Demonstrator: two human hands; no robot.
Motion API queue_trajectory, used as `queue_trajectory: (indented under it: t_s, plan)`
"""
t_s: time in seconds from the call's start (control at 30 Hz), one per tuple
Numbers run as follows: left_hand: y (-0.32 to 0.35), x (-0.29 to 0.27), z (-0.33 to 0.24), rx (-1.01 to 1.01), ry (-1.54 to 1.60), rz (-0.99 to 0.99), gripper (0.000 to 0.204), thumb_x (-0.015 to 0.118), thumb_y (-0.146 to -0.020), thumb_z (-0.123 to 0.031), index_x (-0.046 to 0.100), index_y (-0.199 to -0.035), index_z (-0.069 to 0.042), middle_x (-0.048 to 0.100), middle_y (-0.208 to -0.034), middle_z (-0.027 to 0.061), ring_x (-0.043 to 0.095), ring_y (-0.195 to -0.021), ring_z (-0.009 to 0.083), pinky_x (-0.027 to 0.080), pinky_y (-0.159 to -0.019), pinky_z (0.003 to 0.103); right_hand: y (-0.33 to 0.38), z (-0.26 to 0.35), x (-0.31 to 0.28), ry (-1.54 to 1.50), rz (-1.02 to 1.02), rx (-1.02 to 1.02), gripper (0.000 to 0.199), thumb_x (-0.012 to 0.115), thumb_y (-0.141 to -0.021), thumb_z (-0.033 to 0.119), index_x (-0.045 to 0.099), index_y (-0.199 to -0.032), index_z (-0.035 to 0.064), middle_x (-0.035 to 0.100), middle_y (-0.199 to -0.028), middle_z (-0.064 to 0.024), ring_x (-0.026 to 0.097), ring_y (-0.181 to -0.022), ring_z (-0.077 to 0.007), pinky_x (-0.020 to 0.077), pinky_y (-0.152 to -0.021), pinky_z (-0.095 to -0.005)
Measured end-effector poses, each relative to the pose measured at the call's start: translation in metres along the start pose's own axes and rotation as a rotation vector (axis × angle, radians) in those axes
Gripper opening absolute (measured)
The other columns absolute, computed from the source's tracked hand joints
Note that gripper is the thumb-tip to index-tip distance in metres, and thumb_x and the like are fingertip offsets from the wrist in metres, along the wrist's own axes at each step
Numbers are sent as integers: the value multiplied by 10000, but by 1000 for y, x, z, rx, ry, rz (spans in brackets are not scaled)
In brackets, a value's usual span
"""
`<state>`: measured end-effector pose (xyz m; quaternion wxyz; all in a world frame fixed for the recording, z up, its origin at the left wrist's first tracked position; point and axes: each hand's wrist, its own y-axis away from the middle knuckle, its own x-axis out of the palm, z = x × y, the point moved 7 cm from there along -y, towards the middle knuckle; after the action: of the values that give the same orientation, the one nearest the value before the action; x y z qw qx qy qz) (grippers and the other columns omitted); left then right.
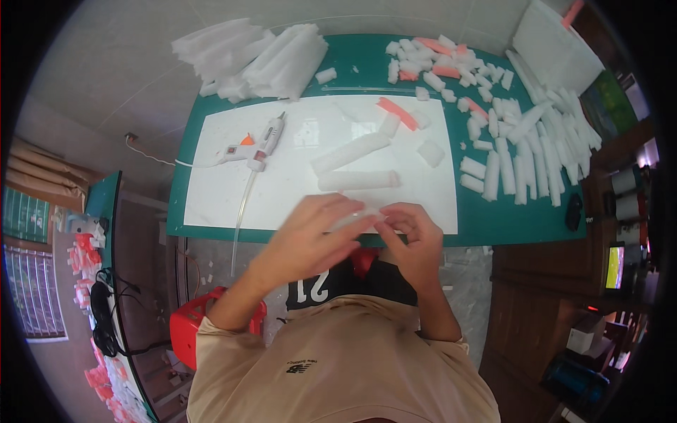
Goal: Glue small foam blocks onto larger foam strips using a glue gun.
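At the near edge of the white board (261, 204), my left hand (310, 229) and my right hand (416, 233) meet, fingers closed in a pinch. A small white foam piece (350, 217) shows between their fingertips, mostly hidden by them. Just beyond lie two white foam rolls (360, 180), one level and one slanted. A pink foam strip (397, 113) and a square foam piece (430, 152) rest farther back. Left of these, a white glue gun (264, 146) lies with a long clear glue stick (244, 204) sticking out toward me past the table edge.
Thick stacks of white foam sheet (285, 63) occupy the back left of the green table (352, 49). Cut foam pieces (476, 74) and long foam rolls (557, 141) crowd the right. The glue gun's cord (183, 164) runs left. A red stool (185, 331) stands below.
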<state>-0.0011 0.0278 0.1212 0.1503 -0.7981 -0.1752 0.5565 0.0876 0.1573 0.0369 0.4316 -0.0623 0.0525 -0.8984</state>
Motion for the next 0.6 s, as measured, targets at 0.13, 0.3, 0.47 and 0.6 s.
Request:
queue_trajectory:
  t_s: [0.13, 0.3, 0.47, 0.6]
  plan:
    - [1, 27, -9, 93, -4, -28, 449, 701, -705, -71, 626, -1147, -82, 583, -1141, 85, 545, -1054, 282, 457, -870, 390, 7, 4, -1, 26, 23, 9, 291, 663, -793, -93, 593, -1068, -30, 639, -961, -87, 646, -827, -124, 543, -734, -243]
    - [4, 32, -11, 126, -51, -31, 390, 627, -731, -94, 621, -1121, -77, 567, -1111, 76, 539, -1041, 261, 449, -839, 378, 9, 1, 1, 8, 27, -16, 331, 660, -776, -116, 567, -1083, -36, 582, -1014, -91, 639, -846, -134, 545, -715, -247]
    - [6, 28, -2, 70, -26, -18, 422, 707, -673, -40, 649, -1090, -74, 596, -1105, 77, 559, -1007, 272, 471, -836, 377, 6, -1, 9, 59, 52, -26, 343, 673, -769, -108, 565, -1084, -27, 565, -1034, -96, 644, -858, -147, 548, -736, -253]
    - [9, 26, 5, 45, -52, -29, 422, 718, -672, -27, 646, -1085, -73, 599, -1101, 79, 563, -1000, 275, 471, -841, 374, 0, -3, 17, 35, 78, -16, 347, 683, -765, -102, 570, -1083, -22, 566, -1035, -93, 645, -856, -149, 550, -736, -256]
